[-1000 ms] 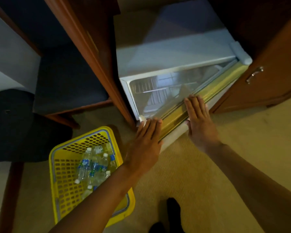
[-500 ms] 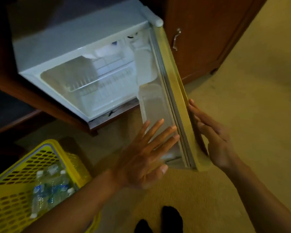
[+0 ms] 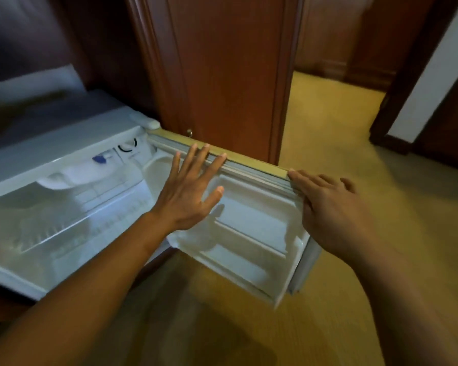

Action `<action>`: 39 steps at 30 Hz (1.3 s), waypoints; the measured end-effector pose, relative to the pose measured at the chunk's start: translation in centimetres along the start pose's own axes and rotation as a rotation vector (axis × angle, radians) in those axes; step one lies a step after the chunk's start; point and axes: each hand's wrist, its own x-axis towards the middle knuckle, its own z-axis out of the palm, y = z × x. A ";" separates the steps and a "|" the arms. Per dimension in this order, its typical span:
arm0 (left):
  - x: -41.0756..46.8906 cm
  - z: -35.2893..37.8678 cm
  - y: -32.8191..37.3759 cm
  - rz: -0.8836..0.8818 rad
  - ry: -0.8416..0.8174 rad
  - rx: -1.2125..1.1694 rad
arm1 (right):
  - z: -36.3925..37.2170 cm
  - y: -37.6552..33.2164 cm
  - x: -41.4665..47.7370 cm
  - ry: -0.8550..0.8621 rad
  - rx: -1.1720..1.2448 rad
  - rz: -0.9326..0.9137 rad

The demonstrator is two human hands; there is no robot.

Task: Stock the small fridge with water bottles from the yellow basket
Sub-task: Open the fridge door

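resting splayed left hand on open fridge door, right hand flat at its edge, no legible labels

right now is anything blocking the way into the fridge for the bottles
Nothing visible does: the fridge door is swung wide open and the fridge shelves look bare. Both hands are empty; the basket is out of view.

Small fridge at 9 o'clock, door swung wide open toward 3 o'clock. Left hand flat, fingers spread, against inner door panel. Right hand at door's outer top corner, fingertips touching edge. Interior shelves bare. Wooden cabinet at 12 o'clock. Carpet below.
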 end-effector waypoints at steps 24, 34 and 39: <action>8.0 1.6 4.2 -0.176 -0.118 -0.003 | 6.8 6.6 10.4 0.167 -0.219 0.097; 8.2 1.6 3.7 -0.155 -0.098 -0.118 | 6.5 6.4 11.7 0.126 -0.160 0.083; 1.6 0.9 3.9 -0.326 0.054 -0.299 | 7.2 -0.7 7.3 0.258 0.045 -0.081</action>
